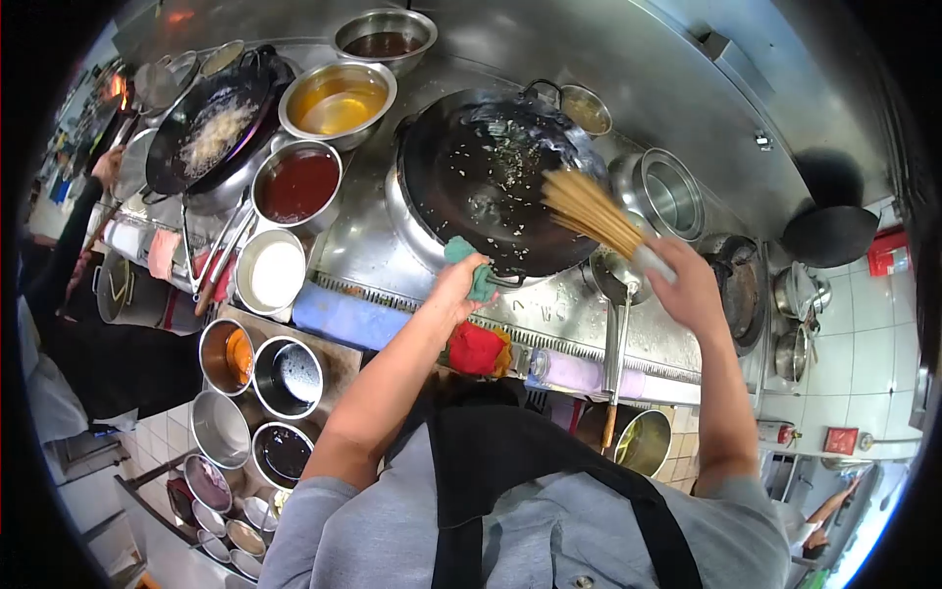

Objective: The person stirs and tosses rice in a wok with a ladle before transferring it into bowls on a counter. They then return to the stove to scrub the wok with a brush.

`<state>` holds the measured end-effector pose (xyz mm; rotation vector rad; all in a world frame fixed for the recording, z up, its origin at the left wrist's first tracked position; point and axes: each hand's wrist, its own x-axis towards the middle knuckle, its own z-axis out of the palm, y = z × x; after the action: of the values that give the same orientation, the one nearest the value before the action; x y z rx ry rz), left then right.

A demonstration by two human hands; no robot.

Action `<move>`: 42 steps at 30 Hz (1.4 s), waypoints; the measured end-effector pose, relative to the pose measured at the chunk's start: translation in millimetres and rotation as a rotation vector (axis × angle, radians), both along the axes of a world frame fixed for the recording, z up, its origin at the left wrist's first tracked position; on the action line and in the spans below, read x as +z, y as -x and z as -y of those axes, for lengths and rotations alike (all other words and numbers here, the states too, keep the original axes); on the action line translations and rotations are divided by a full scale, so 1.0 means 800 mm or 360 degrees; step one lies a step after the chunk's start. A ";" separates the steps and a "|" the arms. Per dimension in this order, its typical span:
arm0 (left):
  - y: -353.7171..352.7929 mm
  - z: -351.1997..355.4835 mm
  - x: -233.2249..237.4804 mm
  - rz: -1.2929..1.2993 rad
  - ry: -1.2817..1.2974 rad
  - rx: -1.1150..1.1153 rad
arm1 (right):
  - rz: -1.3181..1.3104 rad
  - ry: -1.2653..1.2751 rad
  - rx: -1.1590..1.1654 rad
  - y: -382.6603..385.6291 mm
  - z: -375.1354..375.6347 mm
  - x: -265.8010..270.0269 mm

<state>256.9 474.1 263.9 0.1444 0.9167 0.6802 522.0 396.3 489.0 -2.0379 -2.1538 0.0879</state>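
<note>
A large black wok [461, 211] stands on the steel stove, with pale bits and some liquid inside. My left hand [459, 283] is closed on a green cloth [482, 280] at the wok's near handle. In my right hand [679, 285] is a bamboo brush [594, 211], gripped at its bound end. The brush's bristles spread over the wok's right side, slightly blurred. Just below the brush, a ladle [613, 280] rests with its long handle toward me.
Bowls of yellow liquid [339, 101], red sauce [297, 185] and white contents [271, 274] line the left. Beyond them, a co-worker's arm [78, 236] reaches near another wok [211, 133]. Metal pots [670, 194] stand right. Several containers [221, 429] sit lower left.
</note>
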 end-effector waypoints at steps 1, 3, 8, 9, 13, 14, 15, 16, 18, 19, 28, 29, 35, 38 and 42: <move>0.003 0.002 0.011 -0.0024 -0.0010 -0.0002 | 0.0095 0.0135 0.0078 0.011 -0.027 0.000; 0.009 0.000 0.015 -0.0053 -0.0041 -0.0029 | 0.0275 0.0412 0.0198 0.035 -0.078 -0.008; 0.013 0.003 0.018 -0.0042 -0.0023 -0.0023 | 0.0233 0.0446 0.0040 0.089 -0.189 -0.103; 0.013 0.004 0.017 -0.0024 -0.0019 -0.0027 | 0.0238 0.0452 0.0047 0.090 -0.199 -0.120; 0.017 0.004 0.017 -0.0005 -0.0032 -0.0058 | 0.0289 0.0532 -0.0032 0.097 -0.207 -0.113; 0.016 -0.001 0.018 -0.0024 -0.0029 -0.0047 | 0.0432 0.0676 0.0091 0.100 -0.205 -0.094; 0.017 -0.002 0.019 -0.0038 -0.0008 -0.0057 | 0.0422 0.0620 0.0100 0.110 -0.202 -0.085; 0.016 -0.005 0.015 -0.0047 -0.0013 -0.0065 | 0.0412 0.0616 0.0093 0.109 -0.215 -0.099; 0.011 -0.002 -0.003 0.0022 0.0043 -0.0050 | 0.0273 0.0301 -0.0182 0.093 -0.241 -0.147; 0.012 -0.002 -0.003 0.0018 0.0041 -0.0073 | 0.0165 0.0202 -0.0194 0.091 -0.242 -0.152; 0.021 -0.003 0.020 -0.0088 -0.0005 -0.0005 | 0.0810 0.0347 0.0479 -0.014 -0.259 -0.071; 0.022 -0.004 0.022 -0.0111 0.0014 -0.0025 | 0.0793 0.0337 0.0478 -0.013 -0.264 -0.089; 0.023 -0.004 0.025 -0.0163 0.0041 -0.0022 | 0.0404 0.0042 0.0517 -0.032 -0.223 -0.141; 0.026 -0.006 0.025 -0.0162 0.0064 -0.0041 | 0.0491 0.0230 0.0670 -0.069 -0.217 -0.109; 0.026 -0.011 0.015 -0.0237 0.0015 -0.0084 | 0.0495 -0.0065 0.0486 -0.048 -0.281 -0.160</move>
<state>236.3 483.0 275.9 0.2122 1.0549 0.6218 560.7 621.0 361.3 -1.7822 -2.6160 -0.2484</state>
